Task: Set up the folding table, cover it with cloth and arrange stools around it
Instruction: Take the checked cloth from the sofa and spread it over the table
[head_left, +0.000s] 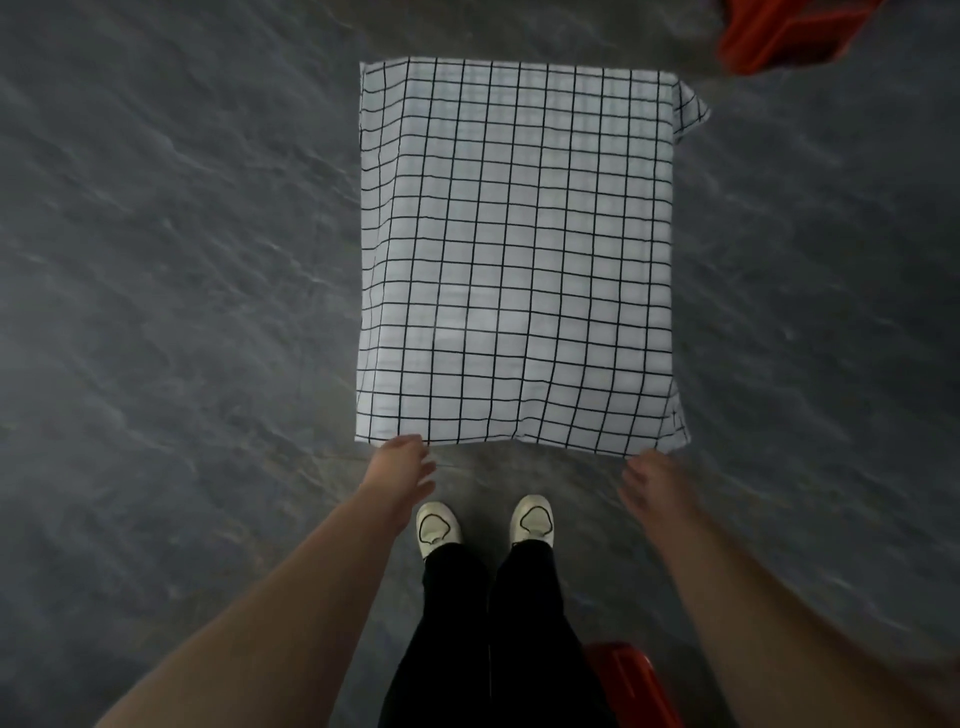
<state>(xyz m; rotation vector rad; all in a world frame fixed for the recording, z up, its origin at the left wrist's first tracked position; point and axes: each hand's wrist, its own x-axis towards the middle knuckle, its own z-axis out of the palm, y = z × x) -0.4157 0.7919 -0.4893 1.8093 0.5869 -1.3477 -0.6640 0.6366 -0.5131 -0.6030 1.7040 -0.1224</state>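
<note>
Presently, a white fabric cloth with black grid lines (519, 249) is being displayed spread mid-scene. Its near edge is being touched by the left hand (402, 460), fingers loosely apart; the right hand (657, 480), beside the near right corner, is blurred, and its finger state cannot be told.

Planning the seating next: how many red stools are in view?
2. One red stool lies past the far right corner of the cloth, cropped; the other sits at the frame's bottom edge. More may be out of frame.
</note>
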